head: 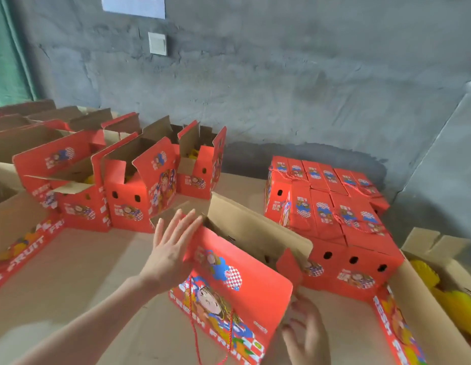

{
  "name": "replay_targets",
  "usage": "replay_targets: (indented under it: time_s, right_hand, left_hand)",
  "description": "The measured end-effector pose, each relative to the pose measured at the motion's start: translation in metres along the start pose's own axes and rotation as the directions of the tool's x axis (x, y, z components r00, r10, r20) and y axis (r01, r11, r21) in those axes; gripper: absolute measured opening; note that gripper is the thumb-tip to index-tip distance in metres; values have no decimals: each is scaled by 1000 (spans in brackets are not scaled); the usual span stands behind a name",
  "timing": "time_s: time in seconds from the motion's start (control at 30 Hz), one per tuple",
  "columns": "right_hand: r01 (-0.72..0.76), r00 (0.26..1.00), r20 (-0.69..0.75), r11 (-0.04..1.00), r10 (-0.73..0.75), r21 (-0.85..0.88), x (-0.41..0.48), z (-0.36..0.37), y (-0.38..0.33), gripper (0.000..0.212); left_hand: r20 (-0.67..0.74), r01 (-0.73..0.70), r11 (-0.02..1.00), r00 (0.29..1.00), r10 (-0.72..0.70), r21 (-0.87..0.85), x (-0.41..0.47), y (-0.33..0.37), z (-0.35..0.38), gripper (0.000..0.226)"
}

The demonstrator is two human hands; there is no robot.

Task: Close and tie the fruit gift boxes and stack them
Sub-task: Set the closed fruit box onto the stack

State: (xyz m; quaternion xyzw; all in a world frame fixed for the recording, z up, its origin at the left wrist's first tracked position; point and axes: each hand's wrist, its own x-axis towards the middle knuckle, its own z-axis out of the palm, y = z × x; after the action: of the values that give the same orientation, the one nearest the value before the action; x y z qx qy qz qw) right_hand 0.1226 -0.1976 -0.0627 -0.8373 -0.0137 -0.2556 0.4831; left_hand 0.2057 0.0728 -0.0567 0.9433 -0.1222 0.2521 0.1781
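The gift box (229,283) is corrugated cardboard, printed glossy red outside, bare matt brown inside.

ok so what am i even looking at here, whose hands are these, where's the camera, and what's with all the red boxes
There is no machine here: a person works with bare hands, and the one picture comes from a camera worn on their head, looking forward and down. The left hand lies flat, fingers straight, against the raised red flap of the open box in front. The right hand is at that box's near right end; it is blurred, so I cannot tell if it grips anything. A red cord hangs down the box's front. To the right stands a stack of closed boxes; to the left, a row of open boxes. All rest on brown cardboard.
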Motion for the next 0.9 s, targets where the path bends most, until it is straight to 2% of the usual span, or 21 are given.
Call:
replay_targets:
  time_s: [0.03, 0.07, 0.1, 0.17, 0.23, 0.27, 0.3, 0.37, 0.43, 0.6, 0.8, 0.9]
  right_hand:
    - [69, 996, -63, 997, -66, 40, -3, 3, -7, 43]
    - [100, 994, -54, 993, -97, 63, -9, 3, -15, 45]
    - [89, 995, 40, 984, -96, 155, -17, -1, -24, 52]
    - [147, 979, 115, 975, -168, 169, -23, -8, -25, 66]
    - [280, 946, 157, 959, -282, 40, -17, -12, -25, 67]
    - [334, 927, 197, 941, -318, -48, -11, -12, -27, 57]
    - [360, 909, 277, 921, -310, -149, -4, -11, -32, 45]
    - [408, 851, 479, 845, -215, -346, 6, -11, -34, 25]
    - [476, 801, 574, 763, -171, -437, 9, -17, -34, 19]
    - [521, 784, 588, 724, -197, -452, -1, -52, -32, 17]
    - [498, 712, 671, 824, -210, -270, -26, -93, -34, 15]
    - [505, 672, 718, 821, -181, -265, -38, -117, -35, 18]
  left_hand:
    - [110, -29, 994, 994, 17, 107, 3, 7, -4, 99]
    - [201, -43, 974, 980, -3, 220, 7, 13, -9, 100]
    - [250, -53, 947, 968, -29, 316, 13, 18, -16, 98]
    - [261, -67, 917, 965, -42, 394, 23, 27, -30, 87]
    - [287, -116, 928, 958, 10, 355, 26, 34, -42, 55]
    - [309, -144, 933, 950, 37, 329, 23, 39, -48, 37]
    - [342, -157, 935, 939, 42, 318, 17, 42, -52, 25]
    - [393, -137, 938, 920, 1, 319, 1, 45, -58, 15]
    - [392, -139, 940, 920, 6, 311, -15, 50, -65, 16]
    - [356, -218, 954, 925, 135, 206, -56, 80, -85, 16]
    - [393, -267, 951, 900, 188, 158, -103, 110, -107, 25]
    - [452, -331, 940, 853, 260, 84, -115, 123, -112, 29]
